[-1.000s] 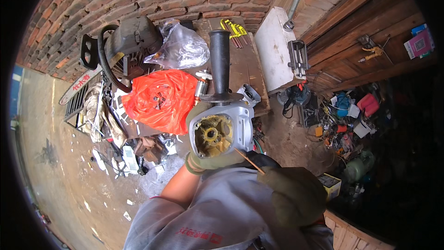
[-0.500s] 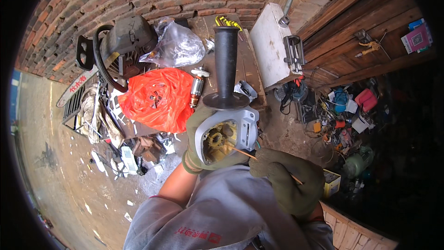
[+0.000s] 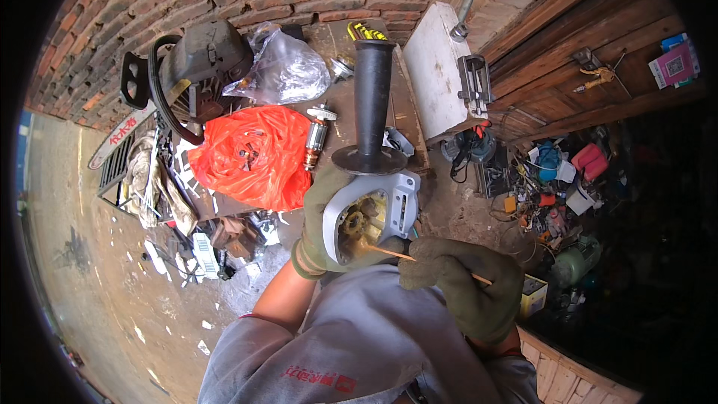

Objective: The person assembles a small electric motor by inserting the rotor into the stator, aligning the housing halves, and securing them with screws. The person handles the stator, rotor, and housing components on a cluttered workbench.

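Close to my body, my left hand [image 3: 315, 217], in an olive green glove, grips a grey metal gear housing [image 3: 406, 206] from its left side and below. A black side handle [image 3: 372, 101] sticks up from the housing's far side. The housing's opening faces me, showing a gear [image 3: 353, 223] and yellowish grease inside. My right hand [image 3: 471, 280], gloved alike, is closed round a thin wooden stick [image 3: 393, 253]. The stick points left, its tip inside the lower part of the opening. The fingers of my left hand behind the housing are hidden.
On the bench beyond lie a red plastic bag [image 3: 254, 161] with small parts, a motor armature [image 3: 316, 137], a clear plastic bag [image 3: 288, 71] and a chainsaw [image 3: 206, 60]. A white board with a metal clamp [image 3: 474, 84] stands right. Tools and scrap clutter the floor, including a green motor [image 3: 578, 262].
The housing has shifted slightly to the right with my left hand. The stick's tip has moved lower within the opening, and my right hand has moved only a little.
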The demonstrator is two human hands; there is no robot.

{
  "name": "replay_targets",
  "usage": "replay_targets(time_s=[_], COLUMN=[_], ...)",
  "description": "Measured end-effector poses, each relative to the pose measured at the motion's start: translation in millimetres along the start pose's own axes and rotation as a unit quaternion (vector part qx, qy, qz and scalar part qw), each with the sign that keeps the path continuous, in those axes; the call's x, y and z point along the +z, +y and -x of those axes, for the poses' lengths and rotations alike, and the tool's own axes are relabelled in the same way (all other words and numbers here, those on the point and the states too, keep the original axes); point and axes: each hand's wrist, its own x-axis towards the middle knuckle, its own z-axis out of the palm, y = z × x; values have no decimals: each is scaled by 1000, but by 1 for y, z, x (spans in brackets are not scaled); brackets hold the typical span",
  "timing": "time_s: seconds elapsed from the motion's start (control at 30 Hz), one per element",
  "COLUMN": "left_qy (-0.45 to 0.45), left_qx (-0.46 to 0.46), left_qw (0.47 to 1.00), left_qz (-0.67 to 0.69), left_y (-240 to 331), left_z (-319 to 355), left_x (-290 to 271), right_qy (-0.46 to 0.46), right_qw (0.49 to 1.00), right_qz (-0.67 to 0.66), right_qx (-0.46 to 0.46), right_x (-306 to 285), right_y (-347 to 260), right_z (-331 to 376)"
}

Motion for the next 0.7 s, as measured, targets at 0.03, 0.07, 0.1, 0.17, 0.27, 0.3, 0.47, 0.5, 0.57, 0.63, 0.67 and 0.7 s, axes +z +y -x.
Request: replay_targets(time_s=[0.03,0.07,0.1,0.17,0.27,0.3,0.47,0.5,0.57,0.63,0.67,0.7], left_qy=[2,4,5,11,6,-9,2,5,32,53,51,48], left_qx=[10,21,31,36,-3,-31,69,70,21,-2,-12,-23], left_qw=[1000,1000,999,999,1000,999,995,996,999,997,997,997], left_qz=[-9,-18,-26,-34,-16,1,67,47,16,53,51,49], left_y=[2,5,7,7,2,0,-48,-57,-65,-78,-83,-83], left_z=[-1,-3,-4,-5,-5,-5,5,10,22,28,31,32], left_x=[0,1,1,3,3,1,2,-1,-6,-13,-20,-24], right_qy=[1,2,4,25,42,47,20,7,12,11,8,5], right_qw=[1000,1000,1000,996,975,964,887,878,871,857,847,835], right_qz=[-7,-14,-21,-87,-191,-226,-435,-456,-474,-505,-527,-548], right_qx=[3,6,9,26,102,135,151,150,129,97,74,51], right_x=[0,0,0,0,-7,-11,-19,-19,-20,-21,-25,-27], right_y=[-1,-2,-2,4,15,21,60,63,65,72,77,84], right_z=[0,0,1,1,-4,-7,-17,-18,-19,-18,-18,-18])
